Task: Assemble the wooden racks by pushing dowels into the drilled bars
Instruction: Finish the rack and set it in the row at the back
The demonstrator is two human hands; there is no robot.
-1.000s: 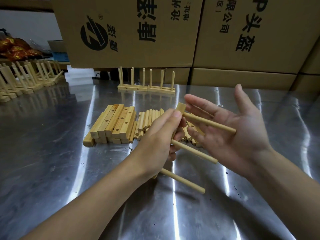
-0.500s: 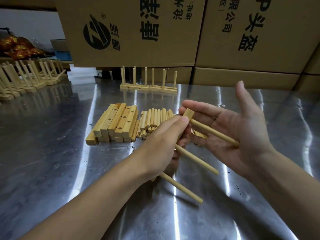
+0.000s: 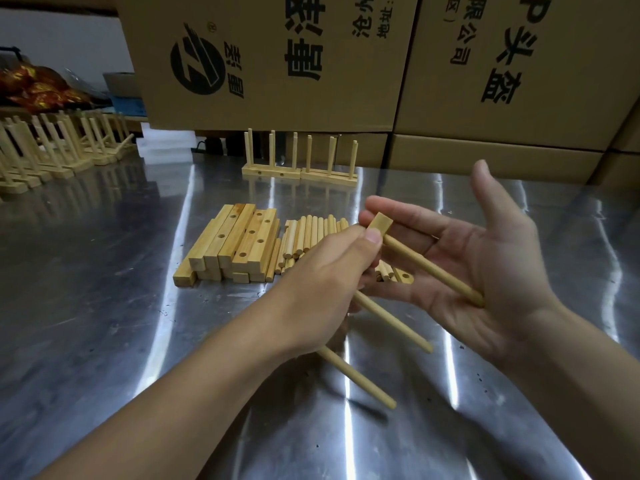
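Observation:
My left hand grips a drilled wooden bar above the table; only the bar's far end shows past my fingers. Three dowels stick out of the bar toward me. The top dowel ends against the open palm of my right hand, whose fingers are spread flat. The middle dowel and the bottom dowel hang free over the steel. Behind my hands lie a stack of drilled bars and a heap of loose dowels.
Two finished racks stand upright at the back of the steel table. Several more racks crowd the far left. Large cardboard boxes wall off the back edge.
The bar and both hands have shifted slightly away from me and up. My right palm now sits against the tip of the top dowel.

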